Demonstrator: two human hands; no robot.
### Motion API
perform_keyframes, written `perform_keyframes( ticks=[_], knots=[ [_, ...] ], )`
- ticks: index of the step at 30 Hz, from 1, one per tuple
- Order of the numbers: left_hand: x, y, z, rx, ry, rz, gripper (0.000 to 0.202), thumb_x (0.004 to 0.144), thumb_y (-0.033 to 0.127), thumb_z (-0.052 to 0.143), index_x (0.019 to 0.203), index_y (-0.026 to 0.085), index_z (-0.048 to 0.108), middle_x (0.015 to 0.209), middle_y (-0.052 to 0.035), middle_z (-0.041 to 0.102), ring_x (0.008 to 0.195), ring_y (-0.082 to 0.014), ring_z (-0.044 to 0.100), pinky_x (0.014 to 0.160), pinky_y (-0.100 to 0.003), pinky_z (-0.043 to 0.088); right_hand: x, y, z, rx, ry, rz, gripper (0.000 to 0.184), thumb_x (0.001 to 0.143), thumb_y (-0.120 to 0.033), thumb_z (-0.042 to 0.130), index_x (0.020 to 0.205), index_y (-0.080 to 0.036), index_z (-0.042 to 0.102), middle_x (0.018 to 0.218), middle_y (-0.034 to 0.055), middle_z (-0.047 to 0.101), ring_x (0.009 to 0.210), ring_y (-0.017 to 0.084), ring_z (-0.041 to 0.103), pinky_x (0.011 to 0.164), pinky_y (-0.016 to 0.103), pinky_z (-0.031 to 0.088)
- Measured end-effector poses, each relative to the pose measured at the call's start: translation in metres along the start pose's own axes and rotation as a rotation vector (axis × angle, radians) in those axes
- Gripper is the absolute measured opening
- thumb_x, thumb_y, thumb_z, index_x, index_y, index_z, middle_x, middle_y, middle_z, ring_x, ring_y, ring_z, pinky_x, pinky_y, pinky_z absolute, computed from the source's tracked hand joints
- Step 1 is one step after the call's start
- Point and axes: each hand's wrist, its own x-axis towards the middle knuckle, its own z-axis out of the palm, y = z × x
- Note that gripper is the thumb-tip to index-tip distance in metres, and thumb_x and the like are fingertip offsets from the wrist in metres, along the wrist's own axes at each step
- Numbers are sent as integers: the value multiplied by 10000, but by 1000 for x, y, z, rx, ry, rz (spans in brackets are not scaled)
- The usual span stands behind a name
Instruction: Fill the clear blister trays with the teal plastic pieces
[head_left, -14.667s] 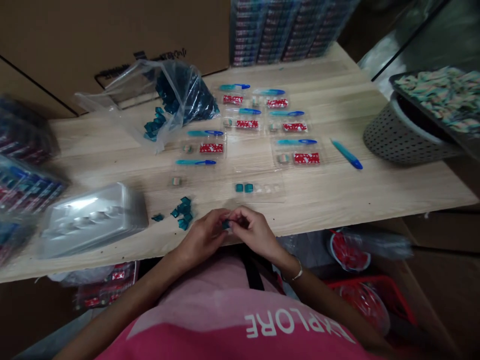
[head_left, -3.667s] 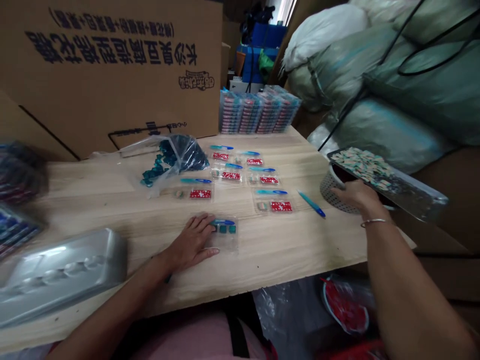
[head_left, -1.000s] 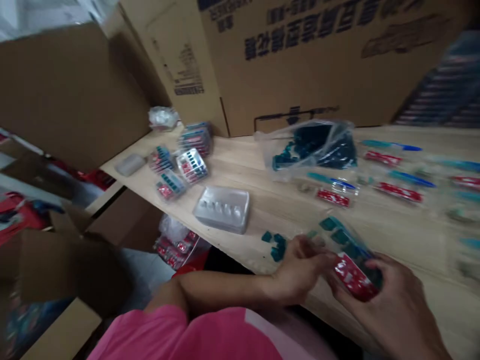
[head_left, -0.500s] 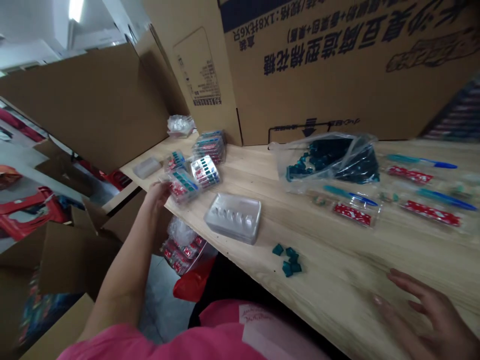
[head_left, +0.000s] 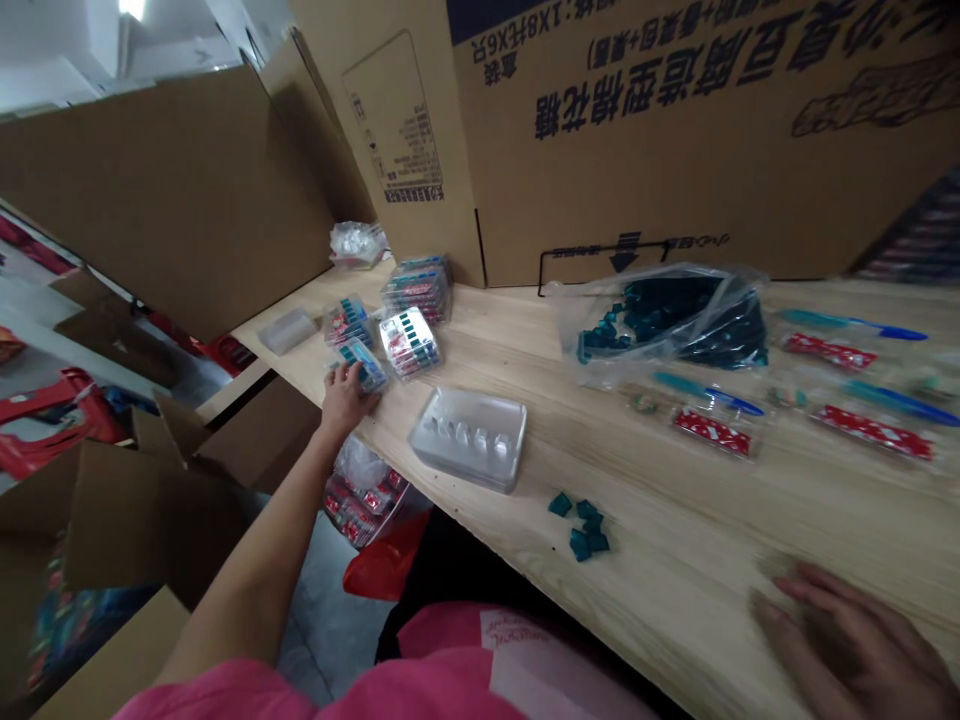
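Note:
My left hand (head_left: 346, 398) reaches to the left end of the table. Its curled fingers grip a clear plastic tray pack (head_left: 366, 366) with blue-green and red contents, covering part of it. Close by lie a similar filled pack (head_left: 409, 343), another pack (head_left: 346, 322) and a stack of packs (head_left: 418, 288). Toward the table's front edge sits a stack of clear moulded trays (head_left: 471, 437) with nothing in the top one. My right hand (head_left: 855, 635), slightly blurred, hovers low over the table at the right. Its fingers are apart and hold nothing.
Small teal pieces (head_left: 589, 530) lie loose near the front edge. An open plastic bag (head_left: 667, 320) holds many more. Trays with blue pens and red packets (head_left: 712, 430) lie to the right. Cardboard boxes (head_left: 637, 180) wall the back. A tub of red packs (head_left: 360, 510) stands below.
My left hand has moved right and away from me, with its fingers now over the pack. My right hand has shifted slightly, still apart from any object.

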Motion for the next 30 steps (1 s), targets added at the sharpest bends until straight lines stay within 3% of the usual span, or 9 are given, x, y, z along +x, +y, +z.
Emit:
perform_keyframes(
  ticks=[3, 7, 11, 14, 17, 22, 30],
  knots=[
    [3, -3, -8, 71, -34, 13, 746, 715, 341, 652, 1379, 112, 400, 1472, -209, 366, 1379, -379, 288, 1133, -517, 222, -1, -1, -2, -51, -73, -136, 303, 788, -543, 487, 858, -277, 615, 1042, 125, 655, 943, 356, 655, 789, 557, 544],
    [4, 4, -22, 198, -52, 9, 864, 703, 435, 672, 1443, 170, 314, 1532, -186, 292, 1400, -457, 204, 1055, -638, 274, -5, -3, -2, -71, -41, -203, 366, 843, -535, 438, 878, -221, 624, 1074, 141, 630, 969, 330, 629, 810, 516, 521],
    [20, 26, -24, 290, -37, 286, 849, 771, 399, 616, 1483, 152, 224, 1580, -173, 185, 1440, -385, 159, 1108, -562, 238, -6, -7, -1, -67, -31, -190, 349, 858, -514, 434, 896, -220, 618, 1095, 135, 619, 1019, 319, 599, 848, 507, 495],
    [40, 42, -17, 272, -117, 440, 772, 777, 392, 616, 1447, 169, 304, 1523, -161, 322, 1384, -351, 301, 1097, -492, 281, -6, -10, -1, -85, -10, -179, 342, 869, -500, 427, 886, -217, 618, 1090, 133, 616, 1003, 307, 597, 853, 501, 491],
    [54, 48, -12, 262, -152, 444, 701, 754, 395, 638, 1370, 161, 403, 1391, -162, 473, 1246, -334, 461, 1022, -447, 365, -7, -12, -1, -96, 2, -205, 347, 882, -490, 424, 883, -205, 622, 1088, 139, 617, 976, 298, 603, 832, 486, 498],
    [65, 48, -11, 283, -143, 435, 605, 733, 371, 655, 1275, 171, 476, 1244, -122, 563, 1126, -284, 539, 964, -373, 402, -6, -13, 0, -116, 22, -238, 341, 899, -468, 412, 888, -198, 620, 1085, 155, 622, 981, 304, 604, 831, 484, 490],
    [74, 68, -8, 371, -40, 399, 699, 703, 551, 647, 1261, 160, 494, 1287, -188, 512, 1179, -388, 487, 981, -460, 359, 0, -22, -5, -165, 98, -348, 409, 954, -456, 348, 848, -168, 617, 999, 154, 644, 923, 278, 624, 774, 413, 507]
  ],
)
